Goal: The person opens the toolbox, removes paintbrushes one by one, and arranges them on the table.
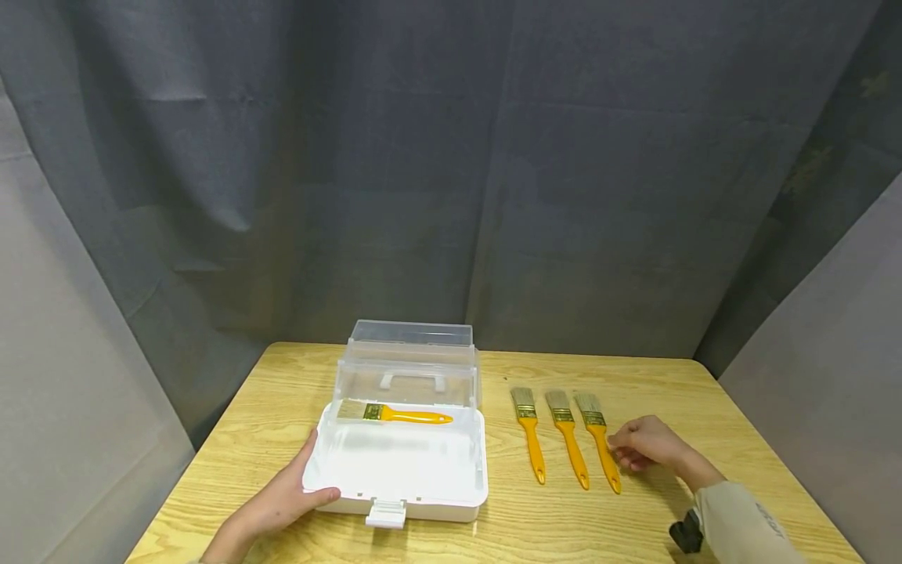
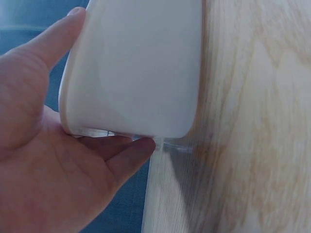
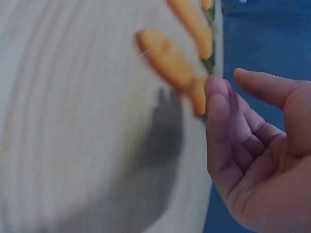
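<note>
A white plastic storage box (image 1: 395, 470) stands on the table with its clear lid (image 1: 409, 352) raised at the back. My left hand (image 1: 285, 493) holds the box's left side, thumb over the front corner and fingers along the wall. Inside the box, towards the back, a paintbrush (image 1: 416, 417) with a yellow handle lies crosswise. My right hand (image 1: 648, 443) is beside the rightmost paintbrush (image 1: 601, 445) of three on the table, its fingers bent and apart from the thumb. Nothing shows between them in the right wrist view, where a yellow handle (image 3: 167, 58) lies just past the fingertips.
To the right of the box lie the other two paintbrushes, the left one (image 1: 532, 446) and the middle one (image 1: 571, 442), bristles pointing away. A white latch (image 1: 387, 513) juts from the box's front. Grey curtains (image 1: 493, 172) hang behind the wooden table (image 1: 550, 525).
</note>
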The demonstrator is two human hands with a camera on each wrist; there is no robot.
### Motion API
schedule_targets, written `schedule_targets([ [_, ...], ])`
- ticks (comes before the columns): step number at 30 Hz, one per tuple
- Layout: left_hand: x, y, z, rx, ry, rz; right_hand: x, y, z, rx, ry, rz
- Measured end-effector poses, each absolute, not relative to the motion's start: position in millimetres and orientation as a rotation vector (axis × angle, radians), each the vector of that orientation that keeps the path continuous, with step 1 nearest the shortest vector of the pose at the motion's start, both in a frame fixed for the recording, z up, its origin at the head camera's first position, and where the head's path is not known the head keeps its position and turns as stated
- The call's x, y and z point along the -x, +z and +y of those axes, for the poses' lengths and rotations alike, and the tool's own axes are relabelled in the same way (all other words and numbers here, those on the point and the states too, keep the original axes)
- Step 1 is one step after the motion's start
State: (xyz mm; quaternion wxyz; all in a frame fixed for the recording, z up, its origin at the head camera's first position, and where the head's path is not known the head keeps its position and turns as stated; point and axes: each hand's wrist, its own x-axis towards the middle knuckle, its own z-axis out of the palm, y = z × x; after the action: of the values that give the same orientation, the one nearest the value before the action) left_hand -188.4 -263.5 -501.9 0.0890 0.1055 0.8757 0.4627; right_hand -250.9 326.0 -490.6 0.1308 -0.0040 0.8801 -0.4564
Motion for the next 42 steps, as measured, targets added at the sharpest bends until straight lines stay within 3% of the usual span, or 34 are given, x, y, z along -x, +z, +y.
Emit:
schedule_targets([
  [19, 189.3, -500.6, -263.0, -0.336, 1.426, 2.574, 267.4, -422.0, 229.5, 0.421, -1.225, 2.777],
  [42, 187.7, -500.7, -263.2, -0.302, 1.416, 2.577, 279.5, -400.1, 122.0, 0.789, -1.173, 2.7],
])
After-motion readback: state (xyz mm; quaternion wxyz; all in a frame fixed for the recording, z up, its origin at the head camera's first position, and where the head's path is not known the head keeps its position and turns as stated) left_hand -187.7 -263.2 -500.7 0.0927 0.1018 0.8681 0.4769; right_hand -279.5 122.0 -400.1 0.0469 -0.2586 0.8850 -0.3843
